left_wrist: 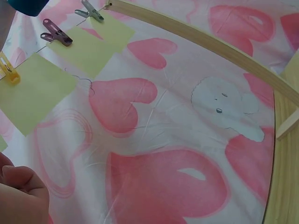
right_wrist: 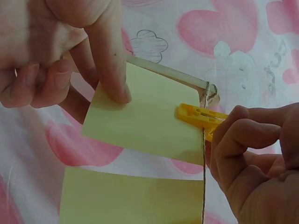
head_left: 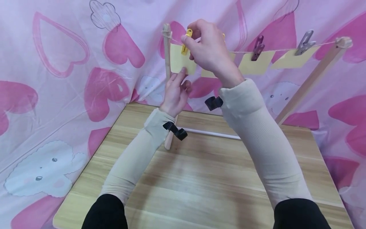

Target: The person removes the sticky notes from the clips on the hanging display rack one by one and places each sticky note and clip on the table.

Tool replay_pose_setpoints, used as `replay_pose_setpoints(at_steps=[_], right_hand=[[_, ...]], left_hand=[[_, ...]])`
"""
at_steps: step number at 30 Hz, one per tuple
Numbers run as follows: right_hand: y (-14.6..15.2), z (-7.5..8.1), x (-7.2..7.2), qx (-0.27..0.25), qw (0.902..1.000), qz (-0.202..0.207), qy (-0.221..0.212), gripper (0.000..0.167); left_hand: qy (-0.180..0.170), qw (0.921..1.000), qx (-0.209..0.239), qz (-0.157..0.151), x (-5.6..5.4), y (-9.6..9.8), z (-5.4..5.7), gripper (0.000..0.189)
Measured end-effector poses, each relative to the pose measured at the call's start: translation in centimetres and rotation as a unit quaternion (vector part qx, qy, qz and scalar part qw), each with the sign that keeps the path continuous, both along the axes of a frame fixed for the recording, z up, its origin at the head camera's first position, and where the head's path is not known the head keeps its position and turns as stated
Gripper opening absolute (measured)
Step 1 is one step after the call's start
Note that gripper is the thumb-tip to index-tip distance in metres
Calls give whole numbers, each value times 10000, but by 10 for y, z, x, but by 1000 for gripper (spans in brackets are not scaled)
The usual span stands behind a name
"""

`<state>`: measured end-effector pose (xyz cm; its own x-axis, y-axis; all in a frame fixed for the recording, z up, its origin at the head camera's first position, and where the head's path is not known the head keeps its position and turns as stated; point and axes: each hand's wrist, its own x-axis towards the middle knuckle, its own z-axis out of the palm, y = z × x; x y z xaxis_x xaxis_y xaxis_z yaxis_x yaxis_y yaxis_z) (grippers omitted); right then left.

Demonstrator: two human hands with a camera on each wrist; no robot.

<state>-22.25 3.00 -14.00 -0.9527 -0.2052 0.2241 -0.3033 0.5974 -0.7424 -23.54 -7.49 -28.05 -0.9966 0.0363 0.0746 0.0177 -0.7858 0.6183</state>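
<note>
A yellow clothespin [right_wrist: 196, 116] sits over the string [right_wrist: 204, 182] and the top edge of a yellow paper sheet [right_wrist: 145, 116], close to the left wooden post. My right hand [head_left: 208, 46] pinches the clothespin's handle end between thumb and fingers. Lower down, my left hand [head_left: 175, 93] holds the bottom of the same sheet, thumb in front and fingers behind. In the left wrist view only part of the left hand [left_wrist: 21, 191] shows, at the lower left edge.
More yellow sheets hang along the string, held by a purple clothespin [head_left: 258, 48], a grey clothespin [head_left: 305, 43] and another yellow clothespin [left_wrist: 9, 69]. Wooden posts [head_left: 311, 82] stand at both ends. A white rod [head_left: 211, 133] runs low across the wooden table [head_left: 200, 184]. Behind hangs a pink heart-patterned cloth [head_left: 63, 105].
</note>
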Motion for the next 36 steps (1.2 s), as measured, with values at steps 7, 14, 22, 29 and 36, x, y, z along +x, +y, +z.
replay_pose_setpoints(at_steps=[7, 14, 22, 29, 36], right_hand=[[-1, -1, 0, -1, 10000, 4, 42, 39], [-1, -1, 0, -40, 9999, -51, 133, 38], [-1, -3, -1, -35, 9997, -81, 211, 36], [-2, -4, -1, -11, 9992, -130, 385, 33], [-3, -7, -2, -142, 9984, -159, 525, 30]], left_hand=[[125, 9997, 26, -201, 0, -4, -2, 18], [167, 9996, 81, -226, -1, -3, -3, 22], [129, 9992, 131, -350, 0, -5, -4, 18], [66, 9988, 334, -350, -1, -5, -3, 15], [67, 9989, 329, -342, 0, -5, -5, 10]])
